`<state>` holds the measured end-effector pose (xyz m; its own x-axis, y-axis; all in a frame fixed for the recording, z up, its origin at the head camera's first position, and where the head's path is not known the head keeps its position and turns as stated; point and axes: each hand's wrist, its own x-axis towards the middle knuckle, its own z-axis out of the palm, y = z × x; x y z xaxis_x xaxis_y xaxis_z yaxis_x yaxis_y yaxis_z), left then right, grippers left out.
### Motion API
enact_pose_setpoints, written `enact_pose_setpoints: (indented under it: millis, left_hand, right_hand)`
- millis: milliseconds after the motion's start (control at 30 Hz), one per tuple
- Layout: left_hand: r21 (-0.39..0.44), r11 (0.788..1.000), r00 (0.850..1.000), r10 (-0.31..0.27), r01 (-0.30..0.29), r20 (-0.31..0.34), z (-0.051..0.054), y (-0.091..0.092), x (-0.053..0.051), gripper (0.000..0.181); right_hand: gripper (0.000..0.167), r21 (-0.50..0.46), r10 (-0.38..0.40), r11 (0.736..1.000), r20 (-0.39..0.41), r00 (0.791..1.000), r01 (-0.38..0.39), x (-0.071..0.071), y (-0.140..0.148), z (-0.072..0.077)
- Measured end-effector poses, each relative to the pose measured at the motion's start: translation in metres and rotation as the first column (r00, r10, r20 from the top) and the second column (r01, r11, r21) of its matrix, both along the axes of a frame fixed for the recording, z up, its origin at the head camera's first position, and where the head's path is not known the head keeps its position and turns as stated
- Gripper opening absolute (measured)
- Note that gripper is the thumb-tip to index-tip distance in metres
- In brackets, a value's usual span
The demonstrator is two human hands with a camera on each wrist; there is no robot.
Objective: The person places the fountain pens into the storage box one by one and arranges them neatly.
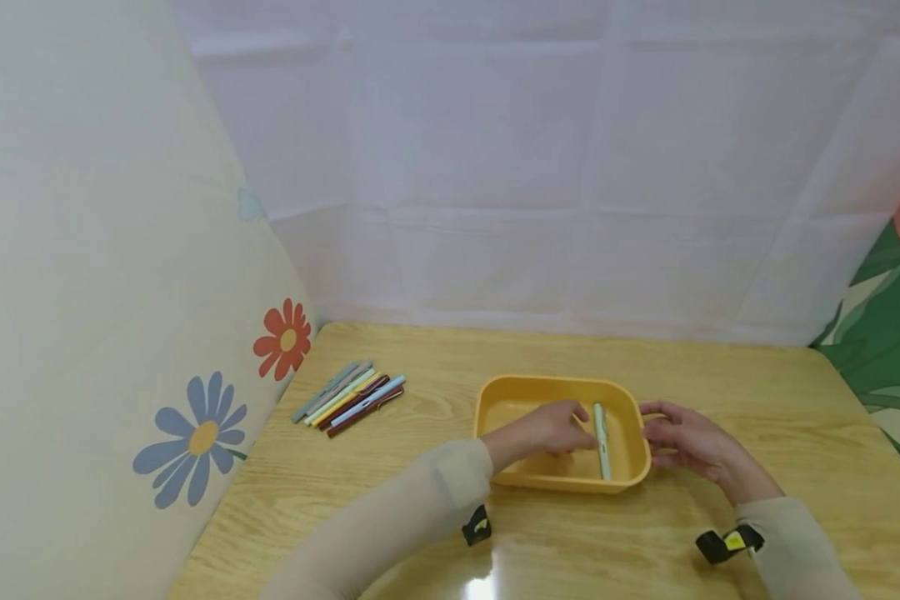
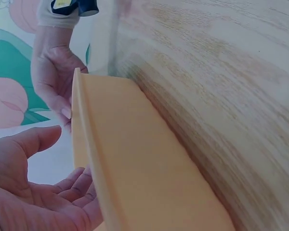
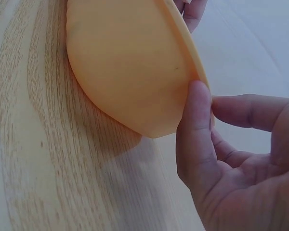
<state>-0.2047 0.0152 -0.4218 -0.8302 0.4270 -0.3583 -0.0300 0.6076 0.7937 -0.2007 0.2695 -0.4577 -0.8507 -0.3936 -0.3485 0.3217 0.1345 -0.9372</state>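
A yellow plastic tray [image 1: 555,483] stands on the wooden table. Inside it, toward the right end, lies one pale green pen [image 1: 602,446]. My left hand [image 1: 551,428] reaches over the tray's near side, just left of this pen. Its thumb and fingers are apart with nothing between them in the left wrist view. At the tray's right end, my right hand [image 1: 693,442] pinches the rim. The right wrist view shows the thumb [image 3: 196,130] against the outer wall and a finger at the rim. The tray's inside is hidden in both wrist views.
Several pens [image 1: 348,398] in grey, green, yellow, blue and dark red lie side by side at the table's left. A white cloth [image 1: 495,167] hangs along the back edge. A flower-patterned cloth [image 1: 157,333] borders the left side.
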Motion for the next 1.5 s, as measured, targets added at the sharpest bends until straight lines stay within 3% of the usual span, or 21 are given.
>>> enact_pose_setpoints:
  millis: [567, 867, 1200, 1333, 1500]
  left_hand:
    - [0.118, 0.993, 1.0, -0.01, 0.008, 0.02, 0.007, -0.028, 0.0, 0.048]
    - [0.101, 0.992, 0.998, -0.07, 0.069, -0.002, 0.011, -0.047, 0.001, 0.052]
    - [0.143, 0.985, 0.995, -0.099, 0.098, 0.002, 0.018, -0.069, 0.002, 0.052]
    - [0.126, 0.98, 0.988, -0.15, 0.152, -0.024, 0.024, -0.078, 0.004, 0.049]
    - [0.056, 0.976, 0.972, -0.202, 0.21, -0.119, 0.032, -0.092, 0.008, 0.049]
  right_hand:
    - [0.051, 0.017, -0.029, 0.999, 0.027, 0.999, 0.028, -0.001, -0.002, 0.001]
    - [0.052, 0.014, -0.021, 1.0, 0.018, 1.0, 0.021, 0.0, -0.003, 0.004]
    - [0.054, 0.026, -0.027, 0.999, 0.019, 0.999, 0.027, 0.0, -0.002, 0.002]
    - [0.056, 0.026, -0.027, 0.999, 0.014, 1.0, 0.027, 0.0, -0.002, 0.001]
    - [0.056, 0.018, -0.021, 1.0, 0.004, 1.0, 0.021, 0.0, -0.002, -0.001]
